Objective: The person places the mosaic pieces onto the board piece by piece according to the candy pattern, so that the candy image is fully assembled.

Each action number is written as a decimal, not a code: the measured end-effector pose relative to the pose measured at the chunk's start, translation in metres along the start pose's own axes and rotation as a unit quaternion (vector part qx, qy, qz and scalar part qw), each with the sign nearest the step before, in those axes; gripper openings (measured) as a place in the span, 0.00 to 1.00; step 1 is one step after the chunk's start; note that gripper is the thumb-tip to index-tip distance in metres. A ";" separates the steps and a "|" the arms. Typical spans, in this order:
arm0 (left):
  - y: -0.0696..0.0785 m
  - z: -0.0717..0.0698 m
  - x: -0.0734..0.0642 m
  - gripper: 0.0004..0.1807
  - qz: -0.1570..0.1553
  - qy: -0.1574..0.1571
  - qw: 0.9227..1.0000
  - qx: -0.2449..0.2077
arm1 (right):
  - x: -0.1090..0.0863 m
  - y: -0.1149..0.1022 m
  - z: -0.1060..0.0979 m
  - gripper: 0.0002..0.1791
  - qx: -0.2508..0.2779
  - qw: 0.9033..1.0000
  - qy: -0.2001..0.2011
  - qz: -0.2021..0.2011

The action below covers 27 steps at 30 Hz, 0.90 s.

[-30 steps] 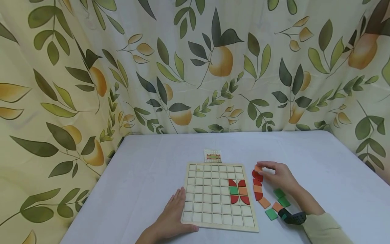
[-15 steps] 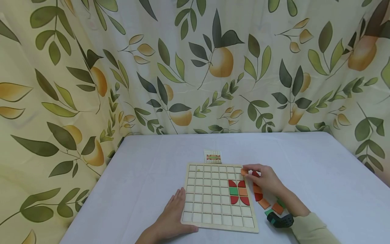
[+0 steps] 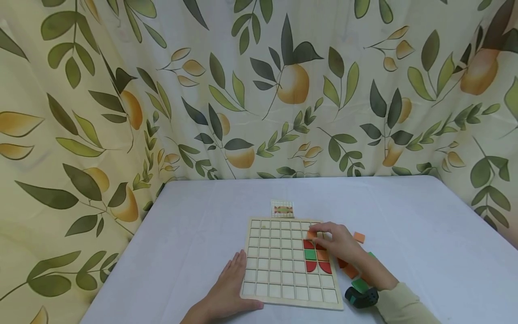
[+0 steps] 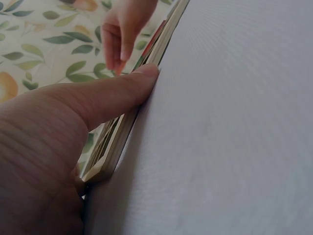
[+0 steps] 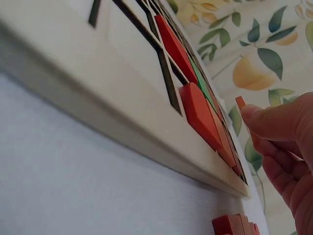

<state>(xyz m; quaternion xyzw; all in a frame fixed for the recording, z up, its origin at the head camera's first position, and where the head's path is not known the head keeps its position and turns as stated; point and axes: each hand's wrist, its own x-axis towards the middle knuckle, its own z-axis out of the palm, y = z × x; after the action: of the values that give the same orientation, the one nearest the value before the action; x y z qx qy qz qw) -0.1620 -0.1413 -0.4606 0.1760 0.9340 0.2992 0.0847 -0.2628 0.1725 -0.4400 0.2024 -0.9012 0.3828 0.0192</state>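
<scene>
A wooden grid board (image 3: 291,303) lies on the white table. My left hand (image 3: 226,288) rests against its near left corner, fingers straight along the left side and thumb (image 4: 122,93) along the front edge. My right hand (image 3: 337,240) pinches an orange square tile (image 3: 311,235) between thumb and fingers, over the board's upper right part. In the right wrist view the tile (image 5: 239,102) tilts up from the fingertips. Just below the hand, a green square tile (image 3: 310,254), an orange square tile (image 3: 323,255) and red rounded tiles (image 3: 325,267) sit in the grid, partly covered by the fingers.
Loose tiles lie right of the board: an orange one (image 3: 359,237) farther back, another orange one (image 3: 350,271) and a green one (image 3: 359,284), with several hidden under the right forearm. A small pattern card (image 3: 282,209) lies behind the board. A leaf-and-fruit curtain (image 3: 259,90) hangs beyond the table.
My right hand has carried the orange square tile left from the row of loose tiles, across the board's right edge, to over the grid. The left hand has stayed in place.
</scene>
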 end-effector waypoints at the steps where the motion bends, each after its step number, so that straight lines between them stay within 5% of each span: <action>1: 0.000 0.000 0.000 0.69 -0.001 0.000 1.000 -0.001 | 0.000 0.000 0.001 0.19 0.000 1.000 0.000 -0.004; 27: 0.002 -0.001 -0.001 0.69 -0.001 0.001 1.000 -0.001 | 0.010 -0.013 0.023 0.18 0.024 0.997 -0.029 -0.073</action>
<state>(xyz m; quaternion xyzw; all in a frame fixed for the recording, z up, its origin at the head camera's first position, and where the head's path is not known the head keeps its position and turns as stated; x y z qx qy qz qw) -0.1613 -0.1408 -0.4590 0.1747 0.9339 0.3003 0.0840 -0.2643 0.1452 -0.4456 0.2788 -0.8750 0.3955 0.0163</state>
